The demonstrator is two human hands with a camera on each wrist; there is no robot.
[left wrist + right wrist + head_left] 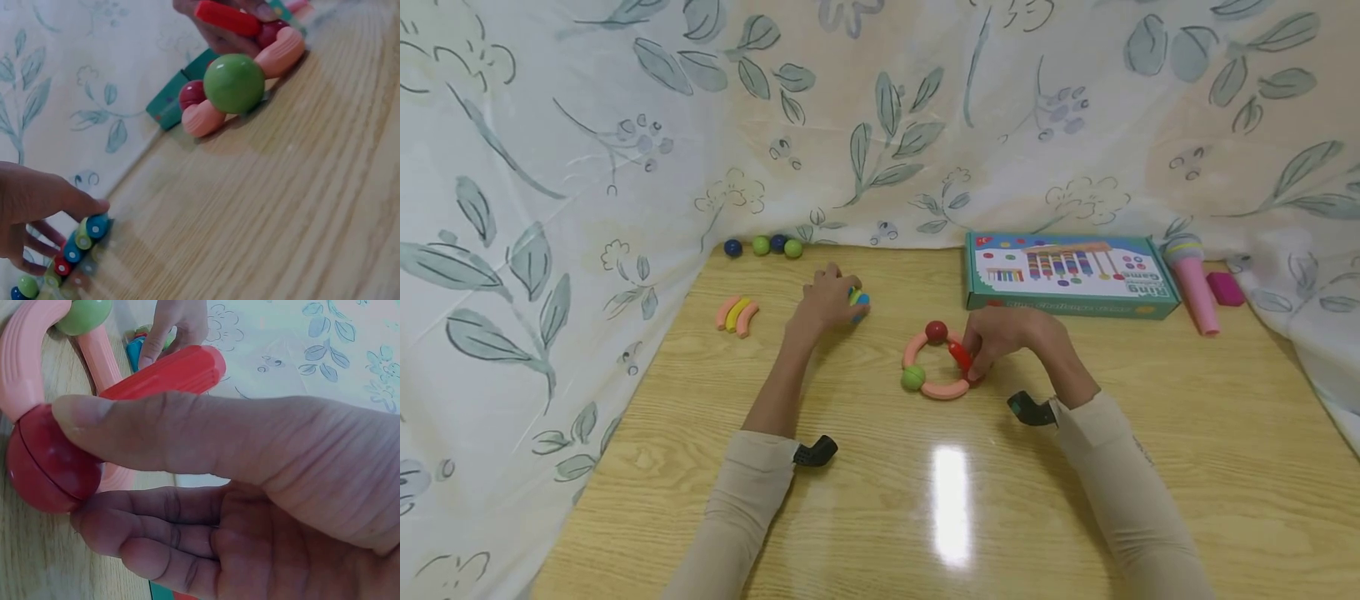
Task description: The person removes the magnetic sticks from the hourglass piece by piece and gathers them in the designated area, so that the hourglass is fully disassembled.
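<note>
On the table, curved pink pieces (pixel 946 390), a green ball (pixel 913 377) and a dark red ball (pixel 936 332) are joined in a ring. My right hand (pixel 1011 329) pinches a second dark red ball (pixel 53 459) of this ring between thumb and fingers. A bright red stick (pixel 959 357) rises at a slant beside that ball. My left hand (pixel 826 302) is over a row of blue, green and red sticks (pixel 74 250), fingers loosely spread, the thumb touching the blue end stick (pixel 97 226). The hand partly hides the row from above.
Curved pink and yellow pieces (pixel 737 315) lie at the left. Blue and green balls (pixel 762 245) stand along the back edge. A ring game box (pixel 1071 275), a pink toy microphone (pixel 1195 287) and a small magenta block (pixel 1226 288) are at the back right.
</note>
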